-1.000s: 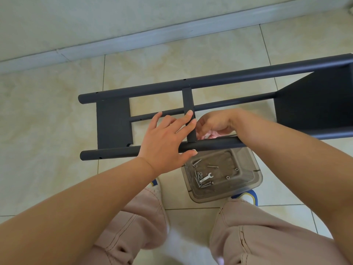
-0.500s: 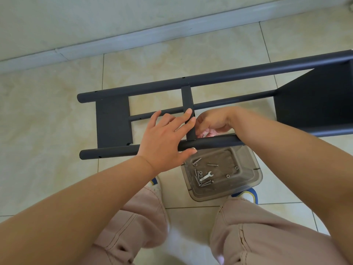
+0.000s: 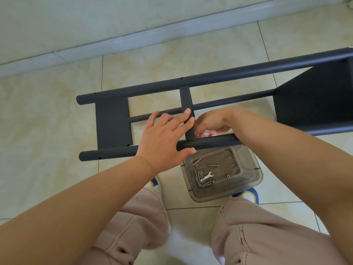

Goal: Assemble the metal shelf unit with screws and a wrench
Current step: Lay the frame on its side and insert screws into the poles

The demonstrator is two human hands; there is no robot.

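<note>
The dark metal shelf unit (image 3: 229, 73) lies on its side on the tiled floor. My left hand (image 3: 164, 138) rests with straight fingers on the narrow middle shelf panel (image 3: 185, 96) and the near tube (image 3: 108, 153). Its thumb sits under the tube at a silver screw head (image 3: 192, 149). My right hand (image 3: 212, 123) reaches behind the near tube at the same joint, its fingers curled down. What those fingers hold is hidden. A small wrench (image 3: 207, 176) and several screws (image 3: 197, 175) lie in a clear plastic container (image 3: 256, 180) below the tube.
Wider shelf panels sit at the frame's left end (image 3: 112, 125) and right end (image 3: 309, 100). The container stands between my shoes, just in front of my knees. A wall and its skirting (image 3: 114, 43) run along the far side of the floor.
Both hands stay at the middle joint with hardly any movement. The frame has shifted very slightly in view.
</note>
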